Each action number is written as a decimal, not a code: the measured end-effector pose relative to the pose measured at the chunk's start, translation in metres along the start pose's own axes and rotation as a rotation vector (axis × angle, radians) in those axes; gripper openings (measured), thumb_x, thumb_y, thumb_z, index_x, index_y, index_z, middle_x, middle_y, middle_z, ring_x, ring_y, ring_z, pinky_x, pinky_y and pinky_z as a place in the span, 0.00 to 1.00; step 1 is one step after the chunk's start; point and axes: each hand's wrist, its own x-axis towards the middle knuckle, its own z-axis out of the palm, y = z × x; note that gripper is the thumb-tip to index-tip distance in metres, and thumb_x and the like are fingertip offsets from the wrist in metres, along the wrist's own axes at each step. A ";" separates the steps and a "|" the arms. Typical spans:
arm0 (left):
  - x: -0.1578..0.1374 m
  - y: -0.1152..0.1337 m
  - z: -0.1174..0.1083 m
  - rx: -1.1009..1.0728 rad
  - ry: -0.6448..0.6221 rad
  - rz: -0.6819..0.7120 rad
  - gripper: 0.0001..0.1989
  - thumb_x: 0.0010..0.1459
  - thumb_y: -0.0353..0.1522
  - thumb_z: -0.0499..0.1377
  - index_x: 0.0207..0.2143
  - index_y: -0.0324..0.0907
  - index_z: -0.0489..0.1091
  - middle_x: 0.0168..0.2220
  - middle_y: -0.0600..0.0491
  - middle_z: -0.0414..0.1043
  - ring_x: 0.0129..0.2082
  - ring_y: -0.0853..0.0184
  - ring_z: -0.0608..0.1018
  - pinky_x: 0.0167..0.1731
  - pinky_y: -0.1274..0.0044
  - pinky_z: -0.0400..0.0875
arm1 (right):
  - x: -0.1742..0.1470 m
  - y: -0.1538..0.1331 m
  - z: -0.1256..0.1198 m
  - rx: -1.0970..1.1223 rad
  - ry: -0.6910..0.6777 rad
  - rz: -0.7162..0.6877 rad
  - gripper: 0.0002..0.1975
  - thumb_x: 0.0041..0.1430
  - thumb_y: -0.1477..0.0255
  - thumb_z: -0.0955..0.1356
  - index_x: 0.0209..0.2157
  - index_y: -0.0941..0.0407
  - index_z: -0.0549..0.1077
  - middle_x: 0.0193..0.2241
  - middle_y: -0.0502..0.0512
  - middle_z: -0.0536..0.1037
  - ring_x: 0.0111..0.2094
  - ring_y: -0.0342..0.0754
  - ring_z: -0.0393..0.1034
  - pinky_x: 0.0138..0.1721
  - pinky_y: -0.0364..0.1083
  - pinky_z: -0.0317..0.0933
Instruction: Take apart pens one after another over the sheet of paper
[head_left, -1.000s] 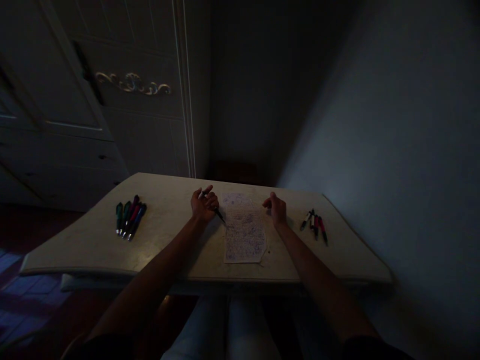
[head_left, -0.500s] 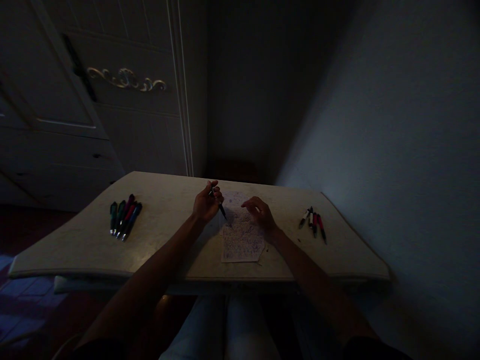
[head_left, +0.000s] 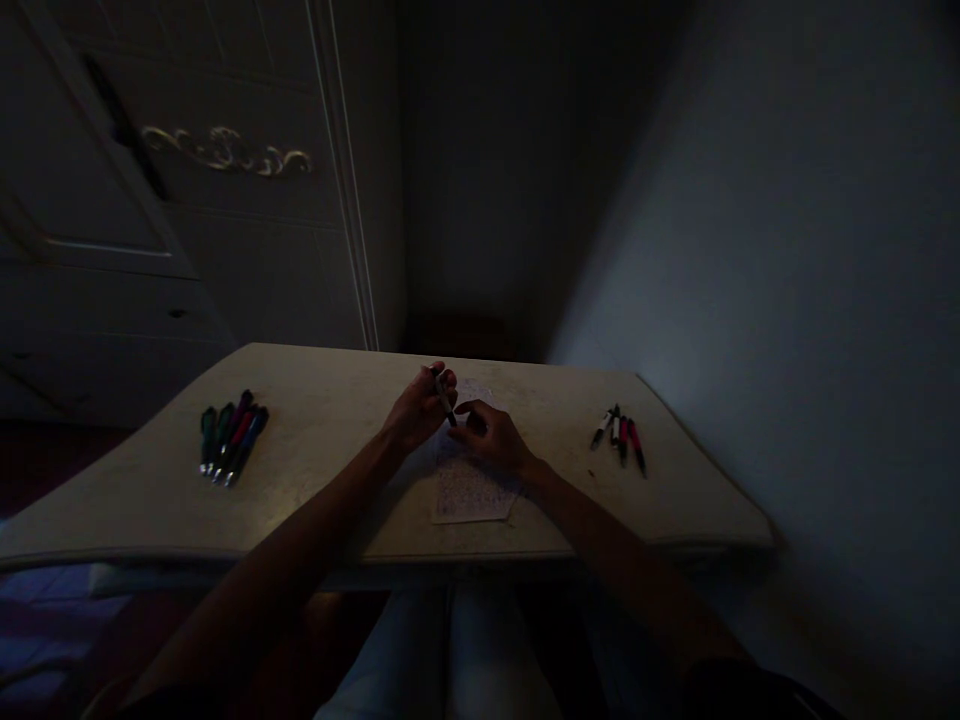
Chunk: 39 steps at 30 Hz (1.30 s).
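My left hand (head_left: 424, 408) is closed around a pen (head_left: 444, 395) with a light barrel and dark ends, tilted with its lower end toward my right hand. At that lower end, the thumb and forefinger of my right hand (head_left: 491, 435) come together on the pen; the exact contact is hard to see in the dim light. Beneath both hands lies a sheet of paper (head_left: 472, 495) covered in dense writing, partly hidden by the right hand and its shadow.
On the left of the pale table (head_left: 315, 470) lies a bunch of several coloured pens (head_left: 232, 440). Several white and red pens (head_left: 621, 437) with dark ends lie on the right. A cabinet (head_left: 262, 270) stands behind on the left, and a wall (head_left: 787, 300) rises on the right.
My right hand has moved left to the lower end of the pen. My left hand has shifted slightly right, still gripping it. The whole view has turned a little.
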 end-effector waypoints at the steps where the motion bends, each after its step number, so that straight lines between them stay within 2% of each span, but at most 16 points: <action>1: -0.001 -0.001 0.001 0.002 -0.008 -0.007 0.09 0.67 0.32 0.53 0.35 0.39 0.70 0.34 0.51 0.73 0.32 0.72 0.78 0.35 0.80 0.75 | 0.000 0.000 0.000 -0.003 -0.007 0.007 0.19 0.53 0.57 0.72 0.41 0.56 0.77 0.21 0.46 0.70 0.22 0.42 0.62 0.28 0.42 0.56; 6: 0.001 -0.001 0.003 0.031 -0.042 -0.033 0.11 0.65 0.38 0.57 0.37 0.39 0.72 0.38 0.47 0.76 0.39 0.66 0.80 0.40 0.76 0.76 | -0.001 -0.001 0.001 0.039 0.014 0.034 0.13 0.54 0.61 0.70 0.35 0.57 0.78 0.20 0.46 0.71 0.22 0.41 0.62 0.27 0.42 0.57; 9: 0.010 0.006 -0.003 0.104 -0.047 -0.020 0.19 0.62 0.45 0.58 0.39 0.37 0.74 0.41 0.42 0.77 0.43 0.59 0.80 0.40 0.71 0.76 | 0.002 0.002 -0.004 0.094 0.134 0.055 0.12 0.53 0.62 0.70 0.34 0.56 0.75 0.22 0.48 0.73 0.24 0.42 0.65 0.28 0.42 0.60; 11: 0.018 0.011 -0.012 0.209 -0.027 0.014 0.20 0.61 0.45 0.59 0.38 0.35 0.75 0.40 0.40 0.77 0.42 0.57 0.80 0.38 0.71 0.76 | 0.006 0.006 -0.012 0.160 0.237 0.077 0.12 0.52 0.61 0.69 0.33 0.55 0.72 0.25 0.49 0.75 0.26 0.44 0.68 0.31 0.43 0.63; 13: 0.024 0.015 -0.024 0.356 0.045 0.088 0.13 0.58 0.38 0.63 0.34 0.35 0.75 0.33 0.42 0.78 0.35 0.61 0.81 0.31 0.75 0.75 | 0.010 0.011 -0.022 0.243 0.326 0.124 0.12 0.51 0.61 0.68 0.33 0.54 0.70 0.25 0.50 0.76 0.27 0.45 0.70 0.31 0.43 0.65; 15: 0.030 0.019 -0.035 0.500 0.078 0.144 0.05 0.49 0.26 0.68 0.30 0.37 0.75 0.28 0.49 0.77 0.29 0.67 0.79 0.27 0.82 0.71 | 0.014 0.017 -0.033 0.293 0.403 0.184 0.12 0.50 0.61 0.68 0.33 0.54 0.69 0.24 0.50 0.76 0.26 0.45 0.71 0.30 0.43 0.65; 17: 0.035 0.022 -0.043 0.587 0.066 0.174 0.10 0.43 0.18 0.67 0.27 0.39 0.74 0.27 0.52 0.77 0.26 0.70 0.78 0.25 0.85 0.69 | 0.017 0.024 -0.044 0.292 0.469 0.242 0.12 0.49 0.61 0.68 0.31 0.54 0.69 0.23 0.52 0.77 0.25 0.45 0.71 0.29 0.43 0.64; 19: 0.039 0.025 -0.048 0.617 0.029 0.163 0.13 0.42 0.15 0.65 0.25 0.40 0.74 0.26 0.52 0.76 0.24 0.71 0.77 0.23 0.86 0.68 | 0.018 0.031 -0.053 0.270 0.506 0.311 0.12 0.50 0.60 0.67 0.30 0.55 0.70 0.24 0.53 0.79 0.24 0.44 0.70 0.26 0.41 0.63; 22: 0.046 0.031 -0.055 0.612 -0.003 0.109 0.13 0.43 0.14 0.63 0.26 0.41 0.74 0.26 0.52 0.76 0.23 0.71 0.76 0.21 0.86 0.68 | 0.015 0.044 -0.059 0.204 0.533 0.389 0.13 0.50 0.60 0.66 0.29 0.56 0.72 0.23 0.54 0.79 0.22 0.43 0.69 0.22 0.40 0.60; 26: 0.053 0.036 -0.063 0.557 -0.024 0.051 0.14 0.44 0.15 0.62 0.28 0.42 0.74 0.28 0.50 0.75 0.23 0.70 0.76 0.21 0.85 0.69 | 0.009 0.054 -0.058 0.055 0.524 0.400 0.13 0.51 0.60 0.66 0.26 0.56 0.73 0.19 0.52 0.77 0.19 0.43 0.68 0.20 0.39 0.59; 30: 0.051 0.036 -0.066 0.450 -0.070 -0.054 0.14 0.47 0.15 0.60 0.26 0.42 0.73 0.29 0.48 0.75 0.29 0.67 0.78 0.27 0.83 0.71 | 0.007 0.055 -0.053 -0.038 0.478 0.392 0.14 0.53 0.60 0.66 0.24 0.56 0.72 0.18 0.51 0.76 0.19 0.43 0.69 0.22 0.40 0.61; 33: 0.050 0.033 -0.067 0.519 -0.131 -0.059 0.15 0.47 0.15 0.59 0.24 0.43 0.73 0.30 0.48 0.75 0.33 0.66 0.79 0.32 0.82 0.72 | 0.009 0.052 -0.049 -0.080 0.447 0.395 0.12 0.53 0.62 0.66 0.25 0.55 0.73 0.19 0.51 0.78 0.22 0.45 0.73 0.25 0.41 0.64; 36: 0.050 0.031 -0.070 0.635 -0.215 -0.014 0.16 0.44 0.13 0.59 0.21 0.43 0.73 0.32 0.48 0.76 0.34 0.66 0.78 0.33 0.83 0.71 | 0.009 0.049 -0.049 -0.143 0.424 0.382 0.11 0.53 0.63 0.66 0.25 0.54 0.74 0.20 0.50 0.78 0.24 0.46 0.74 0.29 0.41 0.65; 39: 0.053 0.030 -0.073 0.682 -0.240 0.000 0.16 0.43 0.13 0.59 0.20 0.44 0.73 0.32 0.48 0.75 0.34 0.65 0.76 0.33 0.83 0.70 | 0.008 0.047 -0.050 -0.171 0.422 0.371 0.11 0.54 0.63 0.66 0.25 0.54 0.73 0.20 0.50 0.78 0.25 0.46 0.75 0.31 0.42 0.65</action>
